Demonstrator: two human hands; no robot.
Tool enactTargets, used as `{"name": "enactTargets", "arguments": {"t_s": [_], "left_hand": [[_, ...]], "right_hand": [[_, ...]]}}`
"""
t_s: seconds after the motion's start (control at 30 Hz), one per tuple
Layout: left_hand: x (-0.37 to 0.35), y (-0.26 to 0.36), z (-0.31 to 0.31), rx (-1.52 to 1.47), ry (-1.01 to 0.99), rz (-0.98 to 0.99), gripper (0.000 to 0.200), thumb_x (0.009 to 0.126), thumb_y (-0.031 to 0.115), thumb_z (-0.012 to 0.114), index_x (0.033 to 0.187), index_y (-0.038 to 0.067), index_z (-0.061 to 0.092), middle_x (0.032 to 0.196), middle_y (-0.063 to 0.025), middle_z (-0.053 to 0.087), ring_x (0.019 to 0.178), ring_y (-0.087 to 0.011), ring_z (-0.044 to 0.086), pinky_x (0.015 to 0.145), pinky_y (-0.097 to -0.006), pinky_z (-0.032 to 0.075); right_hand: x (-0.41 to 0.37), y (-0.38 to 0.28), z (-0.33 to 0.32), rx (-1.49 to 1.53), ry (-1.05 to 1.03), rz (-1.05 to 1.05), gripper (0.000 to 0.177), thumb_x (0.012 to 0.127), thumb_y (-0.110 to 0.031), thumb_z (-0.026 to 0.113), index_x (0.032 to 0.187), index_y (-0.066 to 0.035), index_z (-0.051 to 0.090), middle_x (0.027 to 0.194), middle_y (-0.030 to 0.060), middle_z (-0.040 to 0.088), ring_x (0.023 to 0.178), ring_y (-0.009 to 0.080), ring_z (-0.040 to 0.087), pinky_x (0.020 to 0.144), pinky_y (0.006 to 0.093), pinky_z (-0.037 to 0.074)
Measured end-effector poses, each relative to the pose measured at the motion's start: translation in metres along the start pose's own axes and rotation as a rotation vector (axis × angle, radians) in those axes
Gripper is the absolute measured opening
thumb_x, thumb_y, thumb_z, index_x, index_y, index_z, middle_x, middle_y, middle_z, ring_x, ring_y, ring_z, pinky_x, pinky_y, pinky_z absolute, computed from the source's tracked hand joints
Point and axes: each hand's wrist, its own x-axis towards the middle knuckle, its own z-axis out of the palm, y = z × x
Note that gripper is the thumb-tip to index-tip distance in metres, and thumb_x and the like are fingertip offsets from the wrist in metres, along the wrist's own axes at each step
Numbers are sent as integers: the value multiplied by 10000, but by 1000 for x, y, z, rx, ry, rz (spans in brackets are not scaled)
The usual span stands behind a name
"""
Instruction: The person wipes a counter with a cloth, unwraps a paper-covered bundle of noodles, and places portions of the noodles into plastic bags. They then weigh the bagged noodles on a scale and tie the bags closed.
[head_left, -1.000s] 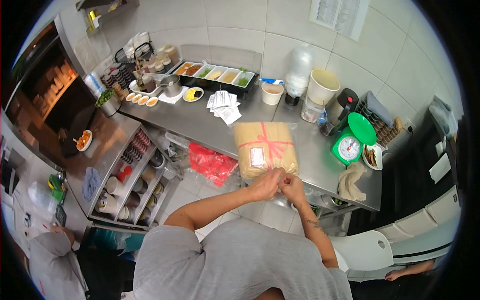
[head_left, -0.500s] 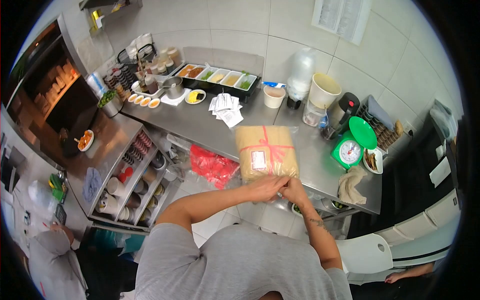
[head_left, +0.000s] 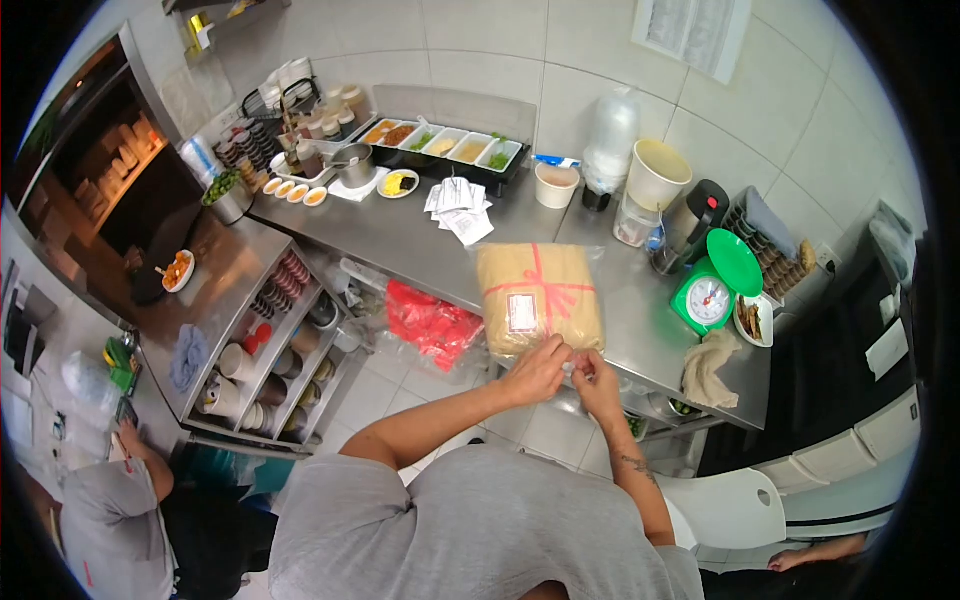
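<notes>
Your left hand (head_left: 537, 370) and right hand (head_left: 597, 380) meet fingertip to fingertip, well to the left of the green scale (head_left: 712, 285) and nearer to you than it, at the front edge of the steel counter (head_left: 400, 240). Both hands are closed in a pinch on the loose clear plastic at the near end of the package (head_left: 540, 295). What exactly sits between your fingertips is too small to make out. To judge by the grip, the step in hand is working that near end of the wrap. The film looks thin and slack, so the next move calls for a close, two-handed pinch and a steady pull, with the bulk left resting on the counter. The package lies flat just left of the green scale, its near end at the counter's edge and reaching your fingers. It is a broad tan block, pale and fibrous-looking, sealed in a clear bag. A red ribbon (head_left: 545, 285) is tied in a cross over its top, and a small white label (head_left: 521, 312) sits on the side away from the scale. A crumpled cloth (head_left: 708, 365) lies on the counter in front of the scale. Further left than the package, below counter level, a red bag (head_left: 430, 325) shows. Beyond the package from the scale, toward the wall, a few paper slips (head_left: 458, 205) lie scattered.
</notes>
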Motion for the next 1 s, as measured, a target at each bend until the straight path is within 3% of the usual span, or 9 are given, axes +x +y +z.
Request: {"name": "enactTargets", "arguments": {"t_s": [0.2, 0.3, 0.4, 0.5, 0.6, 0.7, 0.8, 0.9, 1.0], "left_hand": [[-5, -8, -3, 75, -15, 153, 252, 704, 15, 570, 930, -2, 462, 905, -180, 438, 812, -370, 516, 673, -445, 447], [-1, -5, -3, -21, 23, -47, 179, 738, 18, 535, 903, 4, 469, 901, -184, 441, 806, -365, 517, 700, -436, 437], [-3, -8, 14, -178, 240, -161, 104, 773, 34, 500, 872, 9, 479, 864, -183, 471, 763, -368, 515, 688, -430, 432], [-10, -18, 21, -303, 315, -241, 79, 777, 42, 508, 836, 10, 466, 789, -157, 492, 714, -272, 509, 630, -366, 422], [-6, -22, 16, -539, 253, -769, 97, 794, 80, 532, 802, 10, 465, 768, -138, 517, 748, -246, 513, 642, -350, 416], [1, -2, -19, -376, 22, -650, 164, 790, 95, 565, 885, 2, 471, 840, -160, 530, 808, -271, 543, 688, -364, 432], [-14, -4, -7, -227, 186, -143, 327, 764, 85, 592, 1041, -3, 441, 882, -184, 520, 824, -307, 561, 711, -397, 446], [-36, 4, 4, -94, 196, -187, 479, 706, 41, 582, 1144, -20, 401, 1018, -253, 519, 893, -402, 534, 801, -452, 422], [-37, 1, -1, -90, 20, -304, 496, 735, 13, 533, 1197, -1, 355, 986, -226, 518, 929, -384, 532, 786, -426, 443]], "right_hand": [[12, -12, -6, -218, -287, 75, 66, 744, -60, 563, 766, 2, 564, 596, 18, 533, 546, 111, 490, 522, 254, 419], [8, -1, 0, -48, -198, 235, 55, 745, -62, 558, 743, -8, 549, 590, 7, 515, 533, 86, 468, 497, 232, 389], [-10, 1, 4, 232, -36, 359, 89, 730, -88, 579, 741, -1, 565, 629, 1, 542, 567, 71, 481, 508, 231, 389], [-28, -5, 10, 570, 13, 416, 49, 749, -67, 559, 746, -19, 548, 662, -33, 531, 564, 62, 444, 515, 204, 369], [-36, 12, 14, 459, -39, 275, 21, 755, -28, 544, 773, -26, 533, 662, -36, 511, 566, 70, 449, 565, 204, 387], [-32, -6, 13, 448, -107, 216, 163, 730, 29, 493, 881, -22, 531, 743, -18, 518, 634, 73, 466, 610, 192, 378], [-30, 8, 4, 462, -44, 124, 315, 704, 42, 477, 1009, -27, 513, 879, 3, 520, 771, 78, 474, 695, 211, 385], [-24, 10, 5, 489, -39, 135, 436, 669, 22, 489, 1102, -30, 485, 939, 45, 521, 834, 119, 481, 738, 253, 398], [-15, -3, 4, -190, -163, -195, 482, 668, 2, 514, 1146, -40, 478, 925, 92, 533, 834, 209, 509, 747, 310, 415]]}}
